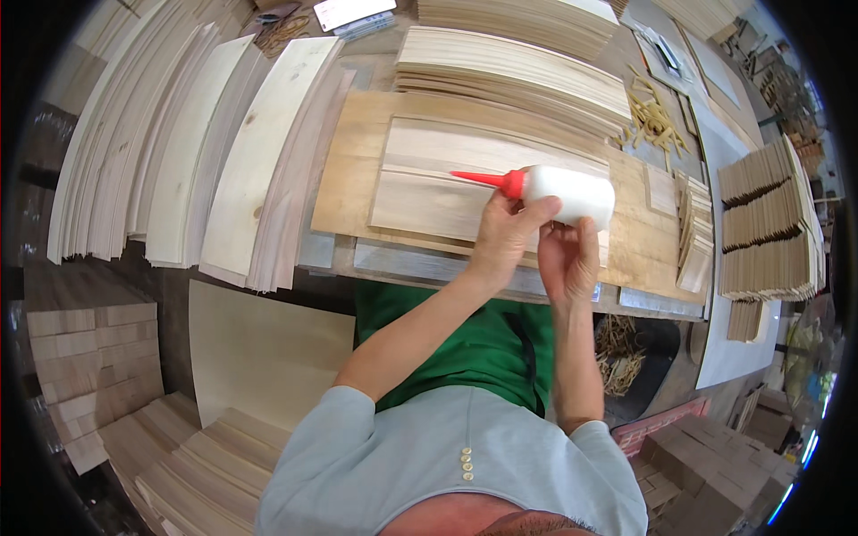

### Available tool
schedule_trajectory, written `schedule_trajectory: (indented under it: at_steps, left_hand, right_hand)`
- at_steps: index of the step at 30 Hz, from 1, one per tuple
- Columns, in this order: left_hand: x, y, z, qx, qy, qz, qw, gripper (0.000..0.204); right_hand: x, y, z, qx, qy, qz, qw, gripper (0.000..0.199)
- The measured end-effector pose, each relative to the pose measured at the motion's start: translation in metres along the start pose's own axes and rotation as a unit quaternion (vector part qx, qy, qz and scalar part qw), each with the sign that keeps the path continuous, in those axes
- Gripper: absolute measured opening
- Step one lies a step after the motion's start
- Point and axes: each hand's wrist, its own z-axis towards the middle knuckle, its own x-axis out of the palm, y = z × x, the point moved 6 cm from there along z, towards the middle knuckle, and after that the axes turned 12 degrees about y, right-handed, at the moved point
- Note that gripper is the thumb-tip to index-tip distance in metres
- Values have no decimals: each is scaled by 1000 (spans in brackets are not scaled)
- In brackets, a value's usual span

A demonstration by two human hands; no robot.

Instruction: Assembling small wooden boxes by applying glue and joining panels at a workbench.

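Observation:
A white glue bottle (pixel 576 188) with a red pointed nozzle lies sideways in my two hands, its tip toward the left. My left hand (pixel 508 234) grips it near the red collar, thumb along its side. Under the bottle's base end my right hand (pixel 567 257) has its fingers curled against it. Below the bottle, a pale wooden panel (pixel 420 201) with lengthwise seams rests on a larger tan board (pixel 344 183). A gap between bottle and panel cannot be judged exactly.
Tall stacks of thin boards (pixel 259 161) line the left. Behind the panel stands another board stack (pixel 509 67). Wood strips (pixel 652 121) lie loose at the back right. Small slats (pixel 693 232) sit on the board's right end, with bundled pieces (pixel 769 223) beyond.

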Motion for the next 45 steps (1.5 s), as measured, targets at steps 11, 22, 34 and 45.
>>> schedule_trajectory:
  at_steps: [11,22,34,45]
  left_hand:
    - [-119,-98,-25,-105,155,785,591,93]
    - [-131,-93,-27,-98,153,771,610,99]
    - [-128,-95,-26,-99,149,771,612,99]
    - [-127,-95,-27,-103,150,767,615,97]
  right_hand:
    - [41,-29,120,35,98,-129,986,43]
    - [47,-99,162,71,123,-247,959,53]
    - [53,-106,164,64,139,-254,955,51]
    - [60,-93,167,51,177,-324,928,50]
